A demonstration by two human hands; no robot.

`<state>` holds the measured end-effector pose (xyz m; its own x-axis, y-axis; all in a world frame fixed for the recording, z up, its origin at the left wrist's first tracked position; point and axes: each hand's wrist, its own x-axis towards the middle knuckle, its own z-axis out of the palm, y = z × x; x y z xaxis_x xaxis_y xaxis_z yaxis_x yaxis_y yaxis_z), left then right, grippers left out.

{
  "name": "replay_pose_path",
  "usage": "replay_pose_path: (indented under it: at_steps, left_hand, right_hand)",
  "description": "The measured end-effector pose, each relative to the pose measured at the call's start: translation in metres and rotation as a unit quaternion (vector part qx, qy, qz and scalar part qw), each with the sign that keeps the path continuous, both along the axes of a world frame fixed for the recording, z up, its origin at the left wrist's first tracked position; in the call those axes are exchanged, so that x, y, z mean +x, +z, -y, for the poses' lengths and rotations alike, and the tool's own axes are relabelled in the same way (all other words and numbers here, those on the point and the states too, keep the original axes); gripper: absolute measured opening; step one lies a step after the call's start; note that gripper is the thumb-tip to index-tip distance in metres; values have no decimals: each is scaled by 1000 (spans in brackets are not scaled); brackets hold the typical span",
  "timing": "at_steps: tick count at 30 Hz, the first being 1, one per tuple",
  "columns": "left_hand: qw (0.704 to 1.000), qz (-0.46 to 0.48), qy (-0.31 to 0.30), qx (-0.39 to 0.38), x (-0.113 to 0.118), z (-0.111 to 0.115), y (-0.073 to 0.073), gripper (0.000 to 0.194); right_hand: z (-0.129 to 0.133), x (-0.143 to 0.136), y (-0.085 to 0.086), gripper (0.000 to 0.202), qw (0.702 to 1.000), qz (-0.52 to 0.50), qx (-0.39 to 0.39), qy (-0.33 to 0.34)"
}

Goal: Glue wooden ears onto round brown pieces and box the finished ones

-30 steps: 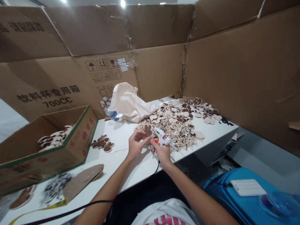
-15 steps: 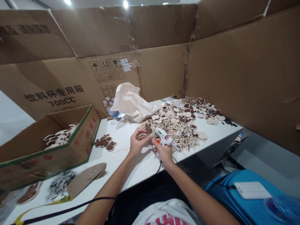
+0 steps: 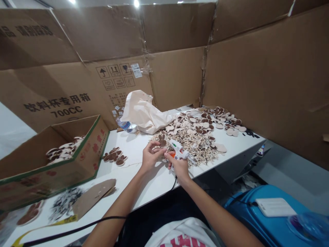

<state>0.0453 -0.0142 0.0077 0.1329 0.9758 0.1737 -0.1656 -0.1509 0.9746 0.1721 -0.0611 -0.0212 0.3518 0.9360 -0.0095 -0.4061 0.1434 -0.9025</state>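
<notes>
My right hand [image 3: 180, 166] is closed around a white hot glue gun [image 3: 178, 149] with an orange trigger; its nozzle points right, over the pile. My left hand [image 3: 150, 157] is curled, thumb tip and fingertips close together beside my right thumb. Whatever small thing sits between those fingertips is too small to make out. Just beyond the left fingers is a brown rabbit-shaped felt piece [image 3: 162, 140]; whether it touches them I cannot tell. Under and behind the glue gun spreads a heap of short cream-coloured cord pieces [image 3: 203, 149].
Behind the cords lie many brown and cream felt pieces [image 3: 191, 123] and a cream cloth bag [image 3: 146, 115]. At left stand a cardboard box [image 3: 99, 151] of felt pieces and a small group of brown rabbit pieces [image 3: 114, 156]. Cardboard walls [image 3: 177, 79] enclose the table's back.
The view has shifted very slightly. Both hands and the glue gun keep almost the same pose, thumbs close together.
</notes>
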Motion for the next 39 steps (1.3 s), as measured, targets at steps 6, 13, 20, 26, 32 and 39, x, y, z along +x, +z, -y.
replay_pose_path:
  at_steps: [6,13,20,26,32,39]
  left_hand:
    - [1000,2,-21,-13,-7,-6,2,58]
    - [996,-52,-74,-10,-8,-3,3,55]
    - [990,-91,-104,35,-10,-3,8,47]
    - [983,-115,-134,49,-16,-5,5,43]
    - [982,-116,-141,57,-25,-10,13,62]
    - [984,-123,-120,42,-38,-12,30,39]
  right_hand:
    - [3,4,6,41,1000,-12,-6,-27]
    - [2,5,2,39,999,-24,-15,-30]
    - [1,5,2,42,998,-52,-18,-29]
    - [0,5,1,43,998,-51,-29,-31]
    - [-2,5,-5,36,997,-68,-8,-24]
    - [-6,4,-10,33,997,-61,7,-39]
